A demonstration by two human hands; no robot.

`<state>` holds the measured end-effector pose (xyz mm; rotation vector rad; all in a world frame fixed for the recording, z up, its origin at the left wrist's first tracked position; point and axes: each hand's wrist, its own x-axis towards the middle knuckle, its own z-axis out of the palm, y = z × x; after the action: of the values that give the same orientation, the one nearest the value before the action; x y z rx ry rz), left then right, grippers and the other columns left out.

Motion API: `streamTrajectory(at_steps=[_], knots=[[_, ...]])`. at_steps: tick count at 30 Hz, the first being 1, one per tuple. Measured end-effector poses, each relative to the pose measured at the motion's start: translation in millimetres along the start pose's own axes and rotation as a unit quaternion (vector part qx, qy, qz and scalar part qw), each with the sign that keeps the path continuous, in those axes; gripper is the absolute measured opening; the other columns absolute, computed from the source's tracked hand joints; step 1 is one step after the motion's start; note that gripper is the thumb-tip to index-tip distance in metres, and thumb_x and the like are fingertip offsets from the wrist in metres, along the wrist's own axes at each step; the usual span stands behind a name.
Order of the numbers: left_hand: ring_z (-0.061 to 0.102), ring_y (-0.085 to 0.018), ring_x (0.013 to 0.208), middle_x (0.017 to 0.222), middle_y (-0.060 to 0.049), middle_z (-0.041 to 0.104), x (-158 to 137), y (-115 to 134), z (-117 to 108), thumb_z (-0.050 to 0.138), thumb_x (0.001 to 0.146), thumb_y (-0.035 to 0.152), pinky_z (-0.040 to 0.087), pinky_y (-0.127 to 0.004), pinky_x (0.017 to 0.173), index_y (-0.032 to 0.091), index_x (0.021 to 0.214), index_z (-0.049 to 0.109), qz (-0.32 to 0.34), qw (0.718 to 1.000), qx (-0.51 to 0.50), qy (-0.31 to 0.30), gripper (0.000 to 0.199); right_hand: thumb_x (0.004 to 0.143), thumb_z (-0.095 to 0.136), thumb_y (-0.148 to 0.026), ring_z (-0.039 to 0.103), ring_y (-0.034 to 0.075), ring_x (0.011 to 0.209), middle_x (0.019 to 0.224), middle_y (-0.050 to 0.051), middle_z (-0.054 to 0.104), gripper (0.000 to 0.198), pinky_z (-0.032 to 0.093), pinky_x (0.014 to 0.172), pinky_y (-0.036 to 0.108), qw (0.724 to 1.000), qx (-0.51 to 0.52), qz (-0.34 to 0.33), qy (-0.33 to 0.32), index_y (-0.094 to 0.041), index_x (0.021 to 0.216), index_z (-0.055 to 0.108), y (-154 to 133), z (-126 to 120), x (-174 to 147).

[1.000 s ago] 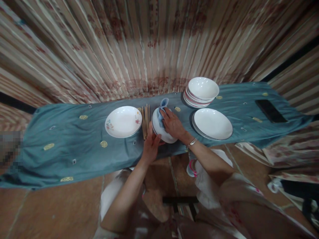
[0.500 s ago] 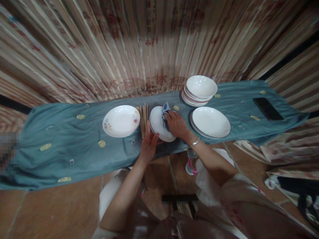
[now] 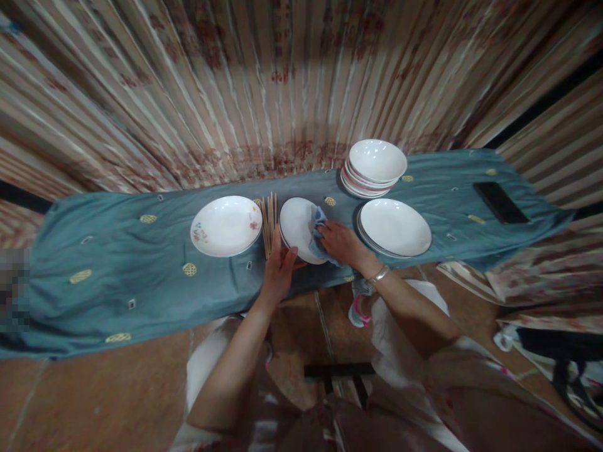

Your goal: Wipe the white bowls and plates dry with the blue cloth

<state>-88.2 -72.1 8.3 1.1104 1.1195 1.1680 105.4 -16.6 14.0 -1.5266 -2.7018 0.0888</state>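
Note:
A white plate with a dark rim (image 3: pixel 296 220) is tilted a little over the table's front half. My left hand (image 3: pixel 280 267) grips its lower left edge, thumb on top and the other fingers along the side and underneath. Bunched in my right hand (image 3: pixel 343 242) is a blue cloth (image 3: pixel 318 231), pressed against the plate's right side and partly covering it. Several wooden chopsticks (image 3: pixel 269 220) lie just left of the plate. Beyond them sits a white oval dish with painted flowers (image 3: pixel 227 226). To the right of my right hand is a stack of white plates (image 3: pixel 396 227).
A stack of white bowls (image 3: pixel 377 161) stands at the back, behind the plates. A black phone (image 3: pixel 500 202) lies at the table's right end. The green tablecloth (image 3: pixel 155 263) is wrinkled, and a pleated curtain (image 3: pixel 264 113) hangs close behind the table.
My right hand has slid the cloth from the plate's upper middle to its right edge, slightly downward. My left hand keeps its hold on the plate.

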Motion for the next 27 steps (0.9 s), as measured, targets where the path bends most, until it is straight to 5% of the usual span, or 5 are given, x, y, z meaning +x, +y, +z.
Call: streamTrajectory(at_steps=[19, 27], knots=[[0.063, -0.019, 0.08, 0.092, -0.004, 0.064, 1.9, -5.0, 1.9, 0.067, 0.085, 0.059, 0.063, -0.036, 0.072, 0.026, 0.164, 0.017, 0.009, 1.0, 0.002, 0.004, 0.099, 0.093, 0.067, -0.038, 0.068, 0.029, 0.12, 0.126, 0.014, 0.073, 0.041, 0.051, 0.103, 0.041, 0.976, 0.207, -0.011, -0.068, -0.017, 0.127, 0.069, 15.7, -9.8, -20.5], [0.062, -0.018, 0.078, 0.091, -0.003, 0.067, 2.5, -6.6, 0.2, 0.063, 0.09, 0.05, 0.06, -0.032, 0.067, 0.024, 0.16, 0.031, 0.021, 1.0, 0.02, 0.008, 0.081, 0.089, 0.073, -0.036, 0.071, 0.025, 0.109, 0.121, 0.011, 0.075, 0.043, 0.055, 0.091, 0.036, 0.947, 0.31, -0.036, -0.068, -0.018, 0.127, 0.069, 8.9, -12.7, -18.7]])
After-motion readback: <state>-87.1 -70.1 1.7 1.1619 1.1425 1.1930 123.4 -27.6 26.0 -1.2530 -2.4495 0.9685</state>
